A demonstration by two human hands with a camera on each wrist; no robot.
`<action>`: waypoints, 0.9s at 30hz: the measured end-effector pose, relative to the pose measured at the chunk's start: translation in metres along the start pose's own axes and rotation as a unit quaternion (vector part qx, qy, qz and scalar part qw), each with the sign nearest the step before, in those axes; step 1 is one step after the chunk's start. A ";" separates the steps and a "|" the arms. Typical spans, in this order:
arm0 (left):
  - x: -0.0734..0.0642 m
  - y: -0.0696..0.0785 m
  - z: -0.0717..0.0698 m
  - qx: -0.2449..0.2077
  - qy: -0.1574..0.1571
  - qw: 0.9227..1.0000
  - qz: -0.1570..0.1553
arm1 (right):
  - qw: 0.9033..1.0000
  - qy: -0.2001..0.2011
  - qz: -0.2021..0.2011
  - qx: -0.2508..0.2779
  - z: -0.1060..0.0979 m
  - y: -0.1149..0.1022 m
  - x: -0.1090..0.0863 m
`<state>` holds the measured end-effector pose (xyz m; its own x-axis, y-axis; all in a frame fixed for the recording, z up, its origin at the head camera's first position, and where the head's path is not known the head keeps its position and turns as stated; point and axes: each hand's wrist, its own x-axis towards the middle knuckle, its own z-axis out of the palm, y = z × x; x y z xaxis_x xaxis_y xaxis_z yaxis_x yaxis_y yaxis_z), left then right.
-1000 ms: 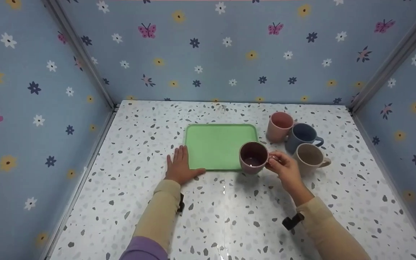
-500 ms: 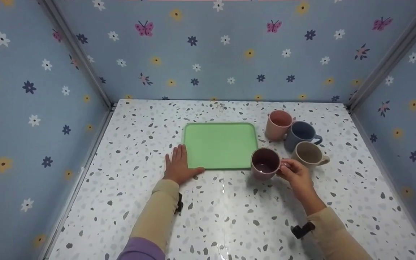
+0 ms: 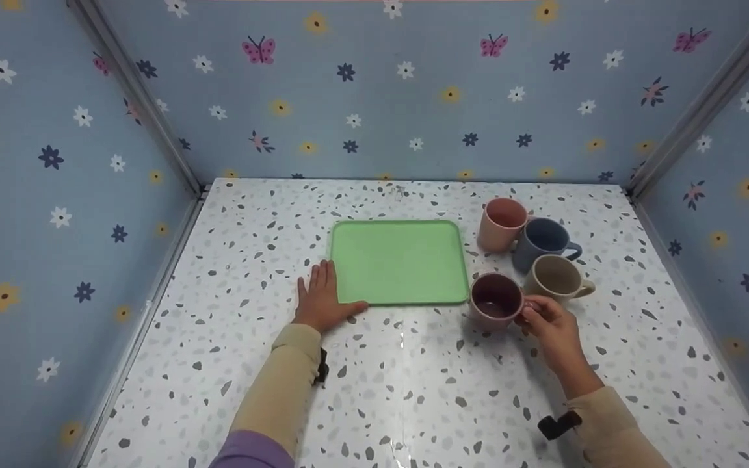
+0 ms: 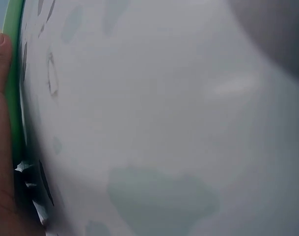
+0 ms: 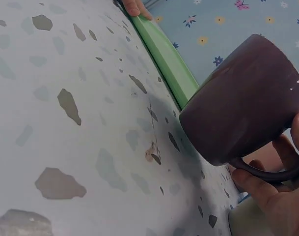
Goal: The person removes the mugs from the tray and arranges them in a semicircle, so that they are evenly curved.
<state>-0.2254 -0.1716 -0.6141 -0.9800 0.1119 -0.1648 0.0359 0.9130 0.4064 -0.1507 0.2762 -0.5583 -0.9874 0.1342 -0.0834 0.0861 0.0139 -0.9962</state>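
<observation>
My right hand [image 3: 553, 331] pinches the handle of a dark mauve mug [image 3: 493, 312], just off the front right corner of a green tray [image 3: 397, 260]. In the right wrist view the mug [image 5: 242, 103] shows its side, with fingers around its handle. Whether its base touches the table cannot be told. My left hand [image 3: 320, 300] lies flat with fingers spread at the tray's front left corner, thumb along the front edge. The left wrist view shows only part of that hand [image 4: 1, 132] beside the tray's green edge [image 4: 14, 88].
A pink mug [image 3: 498, 237], a blue mug [image 3: 534, 250] and a beige mug [image 3: 551, 286] stand close together right of the tray. The speckled white table [image 3: 251, 227] is enclosed by flowered blue panels [image 3: 387, 97] at the back and sides.
My right hand has carried the mauve mug rightward and slightly toward me, from over the tray's front right corner to beside it. The left hand has stayed put.
</observation>
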 end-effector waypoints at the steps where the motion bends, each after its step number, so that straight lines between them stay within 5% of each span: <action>1: -0.001 0.000 0.000 0.000 -0.001 1.000 -0.001 | 1.000 0.000 0.005 -0.005 -0.002 0.001 0.000; 27: -0.003 0.003 -0.001 -0.002 0.009 1.000 -0.002 | 0.998 0.032 0.043 0.038 -0.018 0.015 0.001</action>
<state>-0.2224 -0.1693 -0.6116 -0.9835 0.1003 -0.1508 0.0302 0.9117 0.4098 -0.1482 0.2948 -0.5724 -0.9662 0.1950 -0.1688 0.1567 -0.0759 -0.9847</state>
